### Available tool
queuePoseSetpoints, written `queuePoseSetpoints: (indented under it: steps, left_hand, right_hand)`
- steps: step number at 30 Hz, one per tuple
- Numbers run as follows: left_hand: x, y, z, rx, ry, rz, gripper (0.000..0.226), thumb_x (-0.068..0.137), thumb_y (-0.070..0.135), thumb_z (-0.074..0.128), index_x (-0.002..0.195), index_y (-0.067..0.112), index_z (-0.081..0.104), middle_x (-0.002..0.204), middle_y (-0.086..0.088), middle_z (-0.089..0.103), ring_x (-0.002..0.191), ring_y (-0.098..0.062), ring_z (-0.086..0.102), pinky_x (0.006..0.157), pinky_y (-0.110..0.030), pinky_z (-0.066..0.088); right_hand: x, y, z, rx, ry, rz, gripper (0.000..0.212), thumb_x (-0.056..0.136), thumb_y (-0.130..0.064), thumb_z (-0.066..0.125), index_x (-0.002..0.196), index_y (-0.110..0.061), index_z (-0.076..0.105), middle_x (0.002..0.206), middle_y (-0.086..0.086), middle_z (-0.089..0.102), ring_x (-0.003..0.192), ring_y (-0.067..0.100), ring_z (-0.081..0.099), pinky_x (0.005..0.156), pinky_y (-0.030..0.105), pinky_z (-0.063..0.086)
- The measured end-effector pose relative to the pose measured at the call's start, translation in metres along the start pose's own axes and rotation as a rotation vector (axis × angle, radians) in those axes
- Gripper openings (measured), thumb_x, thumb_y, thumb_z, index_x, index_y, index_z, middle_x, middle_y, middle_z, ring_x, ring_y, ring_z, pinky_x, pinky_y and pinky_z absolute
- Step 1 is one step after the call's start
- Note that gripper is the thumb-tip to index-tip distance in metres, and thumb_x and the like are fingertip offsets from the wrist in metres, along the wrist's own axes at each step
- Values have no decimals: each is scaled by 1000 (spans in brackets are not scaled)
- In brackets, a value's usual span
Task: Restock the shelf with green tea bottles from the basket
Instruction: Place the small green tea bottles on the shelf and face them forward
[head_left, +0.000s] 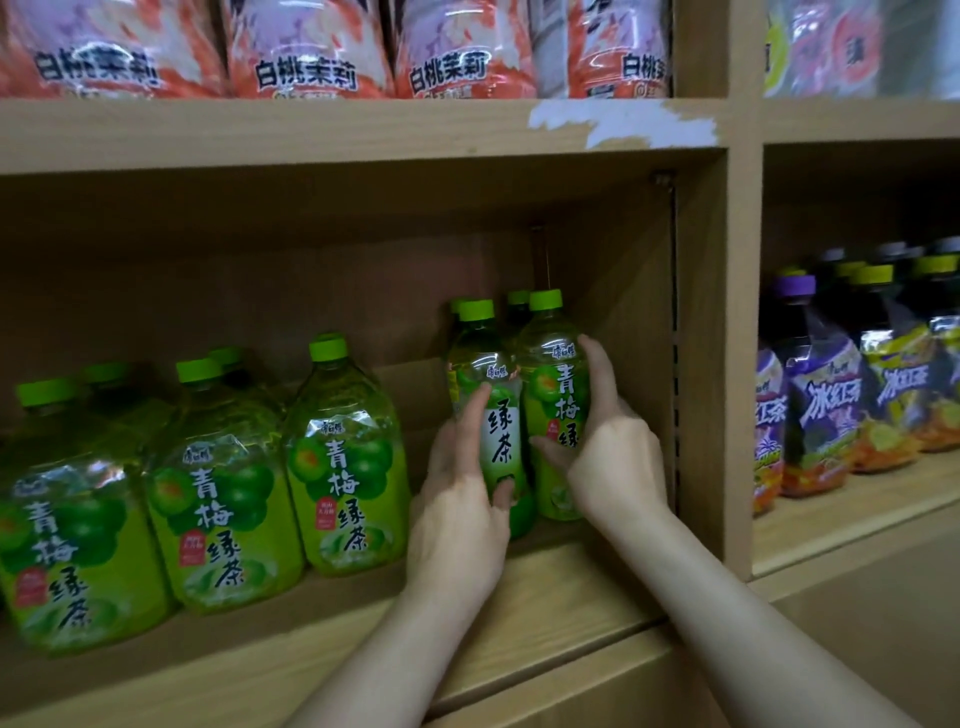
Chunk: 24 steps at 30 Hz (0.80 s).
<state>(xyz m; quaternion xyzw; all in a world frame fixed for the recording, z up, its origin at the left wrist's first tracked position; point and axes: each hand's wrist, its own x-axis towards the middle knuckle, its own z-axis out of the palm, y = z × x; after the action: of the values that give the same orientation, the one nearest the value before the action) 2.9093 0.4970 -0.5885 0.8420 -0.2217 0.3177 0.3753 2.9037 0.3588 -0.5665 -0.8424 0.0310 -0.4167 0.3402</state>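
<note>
Two slim green tea bottles stand side by side at the right end of the wooden shelf (545, 577). My left hand (460, 499) grips the left bottle (485, 374) around its label. My right hand (610, 447) grips the right bottle (550, 364), with the fingers curled over its side. More green caps (517, 297) show behind these two. Three large green tea bottles (345, 467) stand in a row to the left, with others behind them. No basket is in view.
Pink-labelled bottles (306, 52) fill the shelf above. A wooden divider (719, 364) closes the compartment on the right. Beyond it stand dark iced tea bottles (826, 395) with purple and yellow labels. A gap lies between the large bottles and the slim ones.
</note>
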Motion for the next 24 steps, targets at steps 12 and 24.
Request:
queuePoseSetpoints:
  steps: [12, 24]
  left_hand:
    - [34, -11, 13, 223, -72, -58, 93, 85, 23, 69, 141, 55, 3, 149, 3, 40, 113, -26, 61, 88, -38, 51]
    - [32, -16, 19, 101, -42, -98, 91, 85, 10, 66, 141, 55, 10, 142, 2, 50, 112, -26, 61, 87, -34, 50]
  right_hand:
    - [19, 1, 11, -295, -244, 117, 93, 95, -43, 50, 144, -33, -29, 104, 13, 65, 82, 28, 65, 67, 36, 50]
    - [12, 5, 19, -419, -157, 142, 79, 93, -39, 54, 149, -17, 5, 131, 15, 47, 99, 33, 63, 67, 33, 45]
